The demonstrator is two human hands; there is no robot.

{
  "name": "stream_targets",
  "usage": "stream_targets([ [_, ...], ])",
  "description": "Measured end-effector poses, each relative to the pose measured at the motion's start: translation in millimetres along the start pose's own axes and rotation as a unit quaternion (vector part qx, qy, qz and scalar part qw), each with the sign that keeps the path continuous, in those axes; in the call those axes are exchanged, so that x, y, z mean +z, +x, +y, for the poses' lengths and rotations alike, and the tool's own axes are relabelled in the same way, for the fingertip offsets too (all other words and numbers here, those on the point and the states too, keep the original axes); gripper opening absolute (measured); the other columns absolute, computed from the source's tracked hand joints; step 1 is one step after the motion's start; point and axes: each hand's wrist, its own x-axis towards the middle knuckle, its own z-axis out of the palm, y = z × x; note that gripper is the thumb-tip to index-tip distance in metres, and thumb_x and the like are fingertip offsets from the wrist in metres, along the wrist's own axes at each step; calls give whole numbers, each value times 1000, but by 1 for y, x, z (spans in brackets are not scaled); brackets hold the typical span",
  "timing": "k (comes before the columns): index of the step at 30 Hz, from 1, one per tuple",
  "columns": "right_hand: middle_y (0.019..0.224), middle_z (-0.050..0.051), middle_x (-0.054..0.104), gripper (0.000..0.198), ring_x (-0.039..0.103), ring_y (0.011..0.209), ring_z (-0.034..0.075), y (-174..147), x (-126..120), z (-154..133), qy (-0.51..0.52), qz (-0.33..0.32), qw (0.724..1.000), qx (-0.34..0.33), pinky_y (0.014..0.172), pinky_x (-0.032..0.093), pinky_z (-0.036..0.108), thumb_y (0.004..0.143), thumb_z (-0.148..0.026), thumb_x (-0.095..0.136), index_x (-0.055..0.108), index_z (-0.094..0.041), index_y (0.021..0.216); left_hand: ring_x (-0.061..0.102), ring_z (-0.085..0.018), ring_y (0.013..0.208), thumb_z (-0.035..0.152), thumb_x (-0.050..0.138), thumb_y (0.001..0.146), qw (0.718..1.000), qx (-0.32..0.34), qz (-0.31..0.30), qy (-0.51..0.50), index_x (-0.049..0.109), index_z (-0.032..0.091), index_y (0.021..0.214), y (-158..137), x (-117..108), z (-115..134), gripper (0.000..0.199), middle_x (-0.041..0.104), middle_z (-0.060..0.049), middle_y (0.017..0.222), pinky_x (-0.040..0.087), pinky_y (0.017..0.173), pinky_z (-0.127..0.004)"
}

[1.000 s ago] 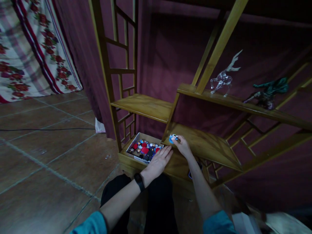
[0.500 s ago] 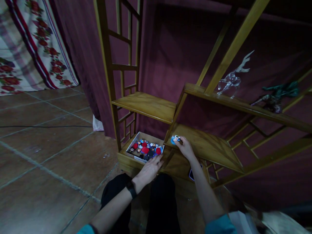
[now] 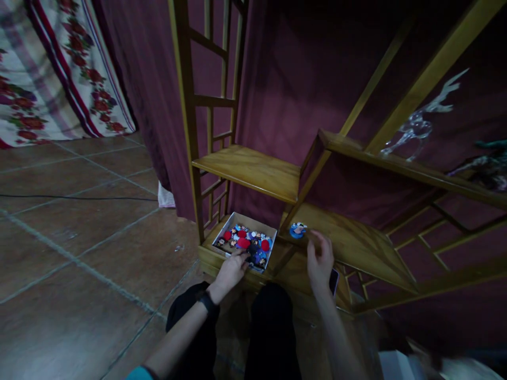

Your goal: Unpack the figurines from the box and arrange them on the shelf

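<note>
A small figurine on a blue base (image 3: 298, 230) rests on the left end of the lower wooden shelf (image 3: 348, 240). Just right of it is my right hand (image 3: 320, 258), thumb and fingers apart and free of the figurine. A shallow cardboard box (image 3: 272, 252) stands lower left, filled with several small figurines, some with round red tops (image 3: 243, 243). Over the box's front edge reaches my left hand (image 3: 233, 268), which wears a dark wrist band. Its fingertips are closed together on a dark figurine (image 3: 252, 254), mostly hidden by the fingers.
Wooden uprights and a higher shelf (image 3: 253, 171) surround the box. A clear glass deer (image 3: 415, 129) and a dark green and brown ornament (image 3: 487, 163) stand on the upper right shelf. A phone (image 3: 334, 281) lies partly hidden behind my right forearm. A curtain (image 3: 146, 95) hangs at left.
My right hand has let go of the blue-based figurine on the shelf and drawn back to the right. My left hand has moved from the box's front right corner into the box. The view has shifted.
</note>
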Motion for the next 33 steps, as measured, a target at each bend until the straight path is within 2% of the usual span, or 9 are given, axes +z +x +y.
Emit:
stream_targets([
  [2,104,7,59,24,54,101,19,-32,10,-7,18,-32,999,-17,92,41,38,84,-22,44,58,-22,103,56,-21,101,17,53,76,995,-58,20,-74,63,17,104,6,-2,-22,30,61,-9,112,42,90,-32],
  [5,105,6,58,25,56,100,17,-75,43,-2,54,-202,978,-11,88,44,32,83,-16,42,61,-23,98,62,-20,82,18,57,70,957,-159,60,-234,67,14,90,15,-6,-48,22,68,-7,86,47,76,-31],
  [8,103,6,59,29,57,97,16,-100,85,24,54,-235,970,38,87,44,30,81,-14,41,62,-23,98,61,-16,64,20,64,65,870,-252,93,-414,66,12,81,17,-11,-61,18,65,-4,67,48,62,-27],
  [11,99,5,60,30,58,93,16,-104,123,57,5,-257,962,91,85,45,30,78,-13,41,61,-22,98,59,-12,58,18,67,64,781,-307,111,-533,64,11,81,15,-14,-65,19,65,-4,67,47,57,-23],
  [14,104,5,59,31,57,95,16,-94,152,82,-57,-294,946,126,87,43,29,77,-12,43,60,-22,101,60,-10,59,12,66,65,740,-340,108,-571,63,10,83,10,-13,-68,19,66,-6,70,47,56,-20],
  [18,117,9,54,41,50,111,19,-80,181,97,-139,-332,923,136,95,38,31,77,-15,48,51,-19,117,60,-10,57,11,67,65,726,-363,104,-575,63,11,83,5,-7,-73,18,66,-6,70,47,54,-20],
  [24,123,14,49,57,42,119,27,-83,204,109,-218,-370,890,152,98,32,35,75,-28,56,41,-16,129,59,-9,54,12,66,64,741,-351,92,-565,64,12,80,-1,2,-80,15,65,-4,66,45,52,-18],
  [28,121,13,50,55,42,119,28,-87,210,117,-220,-350,896,163,100,30,36,73,-30,59,45,-18,125,58,-8,52,11,65,65,749,-353,94,-553,64,12,77,0,3,-77,13,64,-3,62,44,50,-17],
  [33,115,9,53,47,50,109,21,-80,210,126,-135,-299,917,227,92,38,30,73,-32,56,51,-20,118,60,-11,59,12,66,64,756,-328,86,-560,65,12,81,13,3,-69,17,66,-5,68,47,54,-20],
])
